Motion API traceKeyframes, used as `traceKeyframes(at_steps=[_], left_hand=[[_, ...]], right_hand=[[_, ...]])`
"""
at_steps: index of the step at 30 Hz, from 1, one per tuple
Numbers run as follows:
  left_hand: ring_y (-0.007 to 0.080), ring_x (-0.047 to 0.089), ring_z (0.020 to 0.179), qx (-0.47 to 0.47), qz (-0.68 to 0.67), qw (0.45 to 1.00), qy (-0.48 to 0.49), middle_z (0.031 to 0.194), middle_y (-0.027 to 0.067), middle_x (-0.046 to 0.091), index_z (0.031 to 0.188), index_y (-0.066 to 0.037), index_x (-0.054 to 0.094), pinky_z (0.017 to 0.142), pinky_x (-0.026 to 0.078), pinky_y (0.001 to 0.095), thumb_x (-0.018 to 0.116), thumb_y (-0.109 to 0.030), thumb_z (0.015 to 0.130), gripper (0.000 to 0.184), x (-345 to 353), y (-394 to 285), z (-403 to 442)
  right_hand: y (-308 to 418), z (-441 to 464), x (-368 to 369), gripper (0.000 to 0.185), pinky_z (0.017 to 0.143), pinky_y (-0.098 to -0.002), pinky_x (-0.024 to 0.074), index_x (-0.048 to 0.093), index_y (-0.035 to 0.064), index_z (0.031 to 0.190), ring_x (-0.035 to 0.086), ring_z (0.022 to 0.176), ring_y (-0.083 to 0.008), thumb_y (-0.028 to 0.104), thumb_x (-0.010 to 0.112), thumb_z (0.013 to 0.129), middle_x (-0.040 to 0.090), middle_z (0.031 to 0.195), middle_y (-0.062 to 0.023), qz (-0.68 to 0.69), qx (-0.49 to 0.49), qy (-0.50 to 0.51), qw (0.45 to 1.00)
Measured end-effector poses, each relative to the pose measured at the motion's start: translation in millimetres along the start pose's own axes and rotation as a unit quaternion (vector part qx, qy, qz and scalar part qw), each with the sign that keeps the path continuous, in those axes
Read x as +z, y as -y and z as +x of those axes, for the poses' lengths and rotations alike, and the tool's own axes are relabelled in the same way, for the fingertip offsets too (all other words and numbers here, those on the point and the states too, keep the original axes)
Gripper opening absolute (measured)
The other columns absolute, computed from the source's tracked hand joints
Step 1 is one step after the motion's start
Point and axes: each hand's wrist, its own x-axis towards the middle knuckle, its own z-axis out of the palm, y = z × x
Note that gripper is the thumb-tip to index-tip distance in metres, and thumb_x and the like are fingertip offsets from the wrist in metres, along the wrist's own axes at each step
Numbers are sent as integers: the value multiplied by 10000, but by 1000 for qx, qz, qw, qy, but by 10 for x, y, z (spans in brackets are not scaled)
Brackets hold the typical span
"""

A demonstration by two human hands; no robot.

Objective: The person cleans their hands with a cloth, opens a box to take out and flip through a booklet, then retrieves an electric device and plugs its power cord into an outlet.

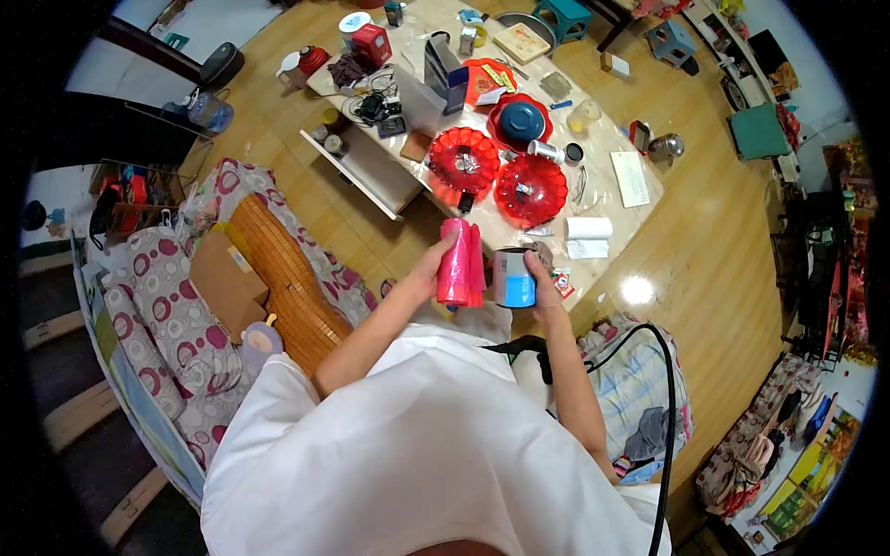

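My left hand [432, 269] is closed around a shiny pink roll [454, 264], which looks like rolled plastic bags and stands upright with a loose flap on its right side. Close beside it, my right hand [545, 285] grips a grey-and-blue cylinder [515, 280] from the right, with the thumb near its top rim. The two held things are side by side in front of my white shirt, a small gap between them. Beyond them on the table lie two red scalloped dishes [529, 192] with small items inside. What the cylinder contains is hard to make out.
The cluttered table [616, 130] carries a blue lidded bowl [521, 121], a white notepad [589, 237], a silver can [545, 151] and black cables [375, 108]. An open drawer [357, 176] juts out at the left. A patterned sofa [176, 306] holds a cardboard box [227, 283].
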Motion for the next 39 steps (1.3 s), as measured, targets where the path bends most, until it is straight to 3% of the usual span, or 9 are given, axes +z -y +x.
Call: traceKeyframes(at_steps=[6,12,15,19,20,23,29,32,39], left_hand=[[186,668,917,179,191,961,-85,1009,58,664,1156,-71,561,800,564,384,792,-129,794,433,-385,-96,-670],[192,649,910,186,270,937,-119,1037,65,642,1206,-75,512,804,544,359,772,-157,807,483,-741,-217,-1174],[164,648,876,185,253,943,-113,1004,58,659,1143,-77,567,782,532,323,768,-122,806,395,-773,-169,-1231],[154,640,888,229,343,902,-128,1013,52,658,1148,-71,564,803,519,314,766,-171,829,391,-702,-70,-1267],[151,636,896,252,390,874,-144,1026,49,655,1159,-69,556,813,514,311,765,-192,837,403,-680,-45,-1255],[148,622,943,280,385,869,-138,1068,52,643,1195,-66,531,852,500,314,747,-260,865,440,-692,42,-1158],[168,606,1016,235,333,896,-174,1135,78,613,1227,-44,494,902,485,332,710,-351,894,502,-483,261,-908],[143,588,1028,233,361,900,-73,1114,47,623,1221,-69,535,910,466,316,717,-355,889,474,-323,471,-661],[149,560,1049,209,427,869,-140,1149,39,588,1212,-94,520,956,435,333,670,-398,910,455,150,1164,-33]], right_hand=[[-398,-304,1103,530,840,-309,519,591,49,1201,638,949,-157,483,626,899,660,1089,-67,-45,57,17,997],[-831,-440,1619,501,823,-293,510,593,45,1209,617,942,-125,440,644,905,651,1079,-46,-104,33,96,989],[-883,-547,1729,492,794,-276,497,621,42,1167,611,906,-110,454,651,902,654,1047,-37,-144,23,52,988],[-933,-663,1746,491,754,-259,482,647,43,1122,597,848,-91,460,698,868,658,988,-14,-188,-3,12,982],[-932,-684,1749,487,752,-256,480,650,44,1113,594,842,-86,454,713,859,659,973,-7,-212,-17,5,977],[-991,-712,1687,434,749,-247,469,657,60,1071,580,832,-77,428,733,852,655,951,8,-214,-51,-10,976],[-872,-734,1282,475,759,-250,469,627,74,1123,574,846,-79,487,662,892,637,987,5,-156,-93,-28,983],[-702,-878,975,506,761,-243,470,603,75,1168,582,867,-85,517,602,921,627,1011,-2,-79,-110,-59,989],[-493,-1218,103,487,745,-236,476,578,72,1178,584,852,-81,498,581,941,621,978,-4,-69,-105,-61,990]])
